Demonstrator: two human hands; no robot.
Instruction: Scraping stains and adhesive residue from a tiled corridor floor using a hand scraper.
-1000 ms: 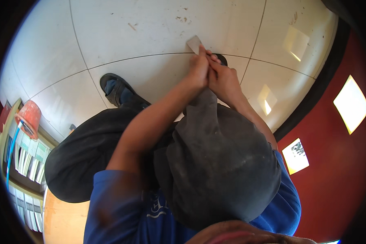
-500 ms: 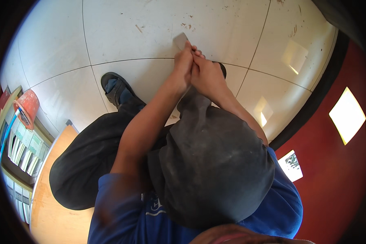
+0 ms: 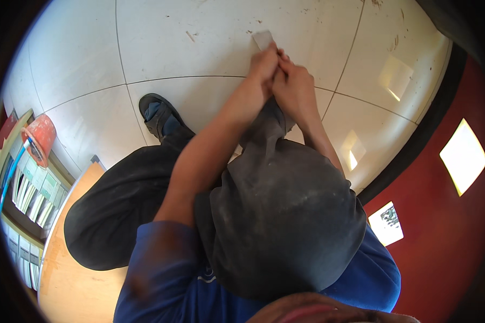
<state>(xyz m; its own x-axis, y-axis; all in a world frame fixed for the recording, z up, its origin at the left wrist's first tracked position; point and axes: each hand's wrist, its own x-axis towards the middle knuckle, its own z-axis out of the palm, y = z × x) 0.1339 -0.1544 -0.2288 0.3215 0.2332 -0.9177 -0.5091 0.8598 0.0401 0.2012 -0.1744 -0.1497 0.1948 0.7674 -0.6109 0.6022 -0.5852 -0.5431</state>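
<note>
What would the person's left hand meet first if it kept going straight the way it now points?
Probably the pale flat scraper blade at the left hand's fingertips, then the white floor tile beneath; depth is unclear.

Small white printed sheet on red surface, lower right

You are crouched in a room being tiled or finished, likely a building site indoors: large pale floor tiles with smeared grout lines, a dark red wall, an orange bucket, and stacked tile samples by a wooden board.
</note>
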